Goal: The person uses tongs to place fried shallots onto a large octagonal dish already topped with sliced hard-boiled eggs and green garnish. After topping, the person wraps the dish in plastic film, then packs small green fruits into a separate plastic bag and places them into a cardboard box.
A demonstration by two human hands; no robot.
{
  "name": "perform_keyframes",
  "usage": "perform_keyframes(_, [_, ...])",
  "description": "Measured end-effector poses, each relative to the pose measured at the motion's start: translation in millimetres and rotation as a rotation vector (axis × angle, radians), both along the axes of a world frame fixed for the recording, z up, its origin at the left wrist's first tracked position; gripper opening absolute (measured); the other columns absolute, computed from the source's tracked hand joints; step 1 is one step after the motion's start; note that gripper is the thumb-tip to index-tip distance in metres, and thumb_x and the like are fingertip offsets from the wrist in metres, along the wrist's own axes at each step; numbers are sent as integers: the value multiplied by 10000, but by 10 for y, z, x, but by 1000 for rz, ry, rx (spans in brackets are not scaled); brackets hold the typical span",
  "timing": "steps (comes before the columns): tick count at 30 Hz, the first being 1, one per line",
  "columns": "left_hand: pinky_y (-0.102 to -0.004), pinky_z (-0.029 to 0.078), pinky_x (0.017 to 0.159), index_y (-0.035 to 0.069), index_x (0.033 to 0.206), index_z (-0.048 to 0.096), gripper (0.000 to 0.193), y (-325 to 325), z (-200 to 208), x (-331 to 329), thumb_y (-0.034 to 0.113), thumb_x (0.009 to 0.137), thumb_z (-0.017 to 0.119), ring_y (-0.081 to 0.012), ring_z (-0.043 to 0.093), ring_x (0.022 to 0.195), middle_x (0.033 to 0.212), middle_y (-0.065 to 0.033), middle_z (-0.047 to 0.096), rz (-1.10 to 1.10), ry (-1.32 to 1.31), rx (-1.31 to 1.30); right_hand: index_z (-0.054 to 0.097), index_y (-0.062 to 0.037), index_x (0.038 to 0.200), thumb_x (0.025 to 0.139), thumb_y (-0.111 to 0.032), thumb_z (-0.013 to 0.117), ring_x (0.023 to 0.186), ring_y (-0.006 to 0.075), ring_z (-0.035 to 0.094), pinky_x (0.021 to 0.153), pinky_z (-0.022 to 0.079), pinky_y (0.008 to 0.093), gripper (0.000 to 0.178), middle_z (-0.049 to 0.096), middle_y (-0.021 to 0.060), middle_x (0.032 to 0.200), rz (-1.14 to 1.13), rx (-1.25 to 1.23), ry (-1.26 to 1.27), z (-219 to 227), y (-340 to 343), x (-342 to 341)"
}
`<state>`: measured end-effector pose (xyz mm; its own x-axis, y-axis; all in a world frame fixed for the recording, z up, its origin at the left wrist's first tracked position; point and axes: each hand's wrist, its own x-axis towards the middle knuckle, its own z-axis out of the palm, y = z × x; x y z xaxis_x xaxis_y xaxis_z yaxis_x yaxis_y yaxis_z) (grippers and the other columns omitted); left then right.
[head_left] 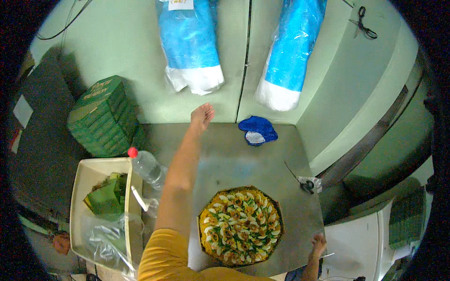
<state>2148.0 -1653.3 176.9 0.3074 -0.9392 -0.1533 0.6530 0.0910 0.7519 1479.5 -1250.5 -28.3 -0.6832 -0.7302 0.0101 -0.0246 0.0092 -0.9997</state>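
We see an octagonal tray [281, 216] of yellow food [240, 225], topped with pale slices and chopped greens, sitting on the metal counter [225, 164] at the lower centre of the frame. Our left hand [203, 116] reaches to the upper middle, just below a plastic-wrapped blue-and-white bundle [190, 42] against the green wall [136, 47]; its fingers are curled inward, and we cannot tell whether they enclose anything. Our right hand [319, 244] is at the lower right, near the counter's edge, too small and blurred for us to tell its grasp. A second wrapped bundle [293, 51] hangs at the upper right of centre, above a blue cloth piece [258, 127] with a white patch. Black-handled scissors [307, 187] lie right of centre. At the left we see stacked green boxes [101, 119], a red-capped clear bottle [149, 168] and, below them, a cream bin [74, 201] containing green material [110, 194] and clear plastic [108, 239].
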Motion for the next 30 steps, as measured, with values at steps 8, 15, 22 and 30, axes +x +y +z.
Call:
perform_keyframes(8, [-322,527,854,40,1094,580,242,-1387,68,-198,223,943,630,-146,593,860,965,-37,599,328,666,-261,601,-3,826,946,-567,495,542,124,529,450,389,216,586,568,62,662,-244,176,92,783,282,318])
perform_keyframes(15, [-276,519,798,67,1025,591,132,-564,116,-13,143,928,641,-102,574,792,900,-1,608,335,570,-405,641,22,835,986,-197,523,724,132,520,682,421,270,292,591,49,783,375,-122,616,1918,-1087,1924])
perform_keyframes(22, [-271,510,733,64,993,583,144,807,474,390,158,917,662,-91,561,762,865,-2,597,213,397,-488,664,-23,970,831,-254,706,910,337,583,860,454,433,274,614,152,991,872,-785,856,3219,-2495,5000])
perform_keyframes(30, [-276,530,736,71,916,572,169,1599,735,1206,213,921,661,-120,577,790,892,-28,617,138,272,-573,702,-80,986,845,-262,695,957,279,592,830,472,380,230,615,114,1014,949,-934,1087,3787,-2916,6688])
